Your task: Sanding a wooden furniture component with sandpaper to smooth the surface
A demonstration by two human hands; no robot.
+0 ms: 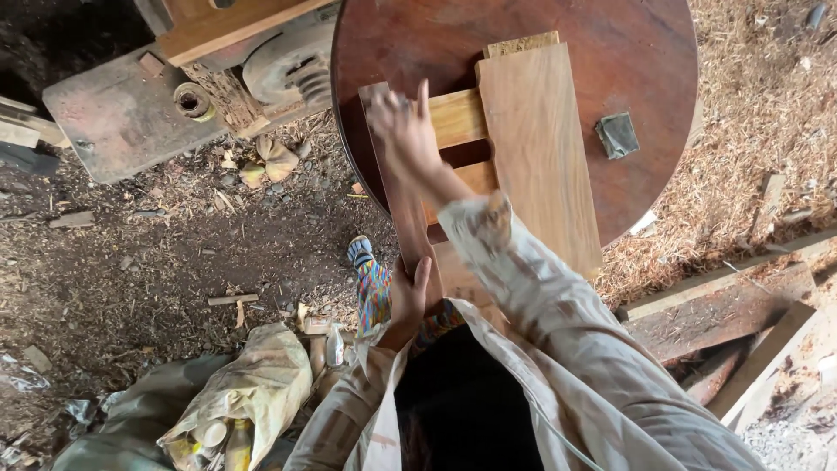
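Motion blurs the right hand (pixel 403 131); left hand (pixel 408 296) grips the narrow board (pixel 403 218).

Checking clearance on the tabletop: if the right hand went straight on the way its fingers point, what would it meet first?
The right hand, blurred, points up along the narrow reddish wooden strip. Past the strip's end lies only bare round dark-brown tabletop, so the way looks free; height is unclear.
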